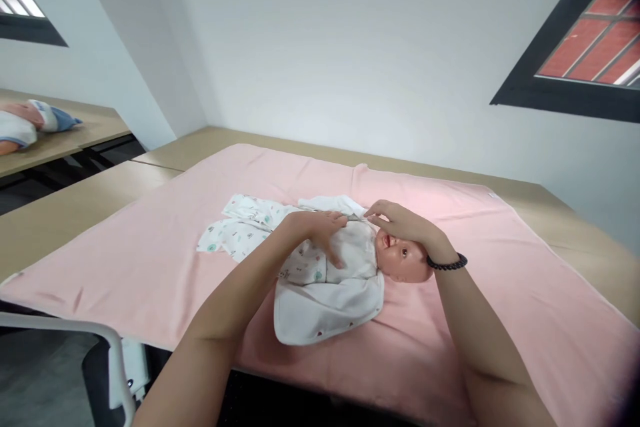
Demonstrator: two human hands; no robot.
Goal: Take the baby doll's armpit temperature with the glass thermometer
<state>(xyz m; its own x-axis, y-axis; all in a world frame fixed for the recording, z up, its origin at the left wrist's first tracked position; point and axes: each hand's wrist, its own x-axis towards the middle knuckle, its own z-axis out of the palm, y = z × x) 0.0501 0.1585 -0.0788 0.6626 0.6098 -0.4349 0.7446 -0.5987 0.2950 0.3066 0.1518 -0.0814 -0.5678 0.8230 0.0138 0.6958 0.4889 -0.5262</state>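
A baby doll (407,260) lies on its back, head to the right, dressed in white patterned clothes. My left hand (325,230) rests over the doll's chest with the thumb spread from the fingers; it is open. Across the doll's head reaches my right hand (400,220), fingers loosely bent and apart, their tips by the collar and far shoulder. The white top (330,313) has its near flap spread out on the blanket, with snaps along the edge. Its far part (335,203) lies beyond my hands. Patterned trousers (230,237) stretch to the left.
A pink blanket (165,247) covers much of the wooden table (100,203). Another doll (30,120) lies on a table at far left. A white metal frame (113,347) stands at the near left edge. Behind is a wall (350,67).
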